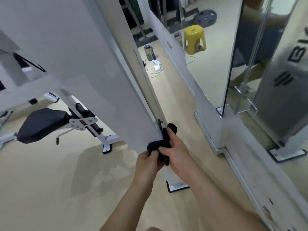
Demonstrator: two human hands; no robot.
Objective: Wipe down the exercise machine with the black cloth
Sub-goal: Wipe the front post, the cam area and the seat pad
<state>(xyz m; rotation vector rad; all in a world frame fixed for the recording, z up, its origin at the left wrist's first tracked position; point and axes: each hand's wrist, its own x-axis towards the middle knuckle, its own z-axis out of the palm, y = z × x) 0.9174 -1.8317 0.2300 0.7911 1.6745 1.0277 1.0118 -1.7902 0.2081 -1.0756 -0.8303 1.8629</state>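
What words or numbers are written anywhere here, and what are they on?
"BI": big black letters on the grey panel at the far right, cut off by the picture edge, so the word is incomplete.
Red label on the white metal bracket beside the black padded seat: too small to read.
Round grey weight plate on the floor: markings too blurred.

— What hides the cloth (156, 145)?
— The left hand (148, 162) and the right hand (174, 151) cover its lower folds.
— And at two o'clock?
— Mirrored lettering (297, 54), cut off by the right edge, unreadable.
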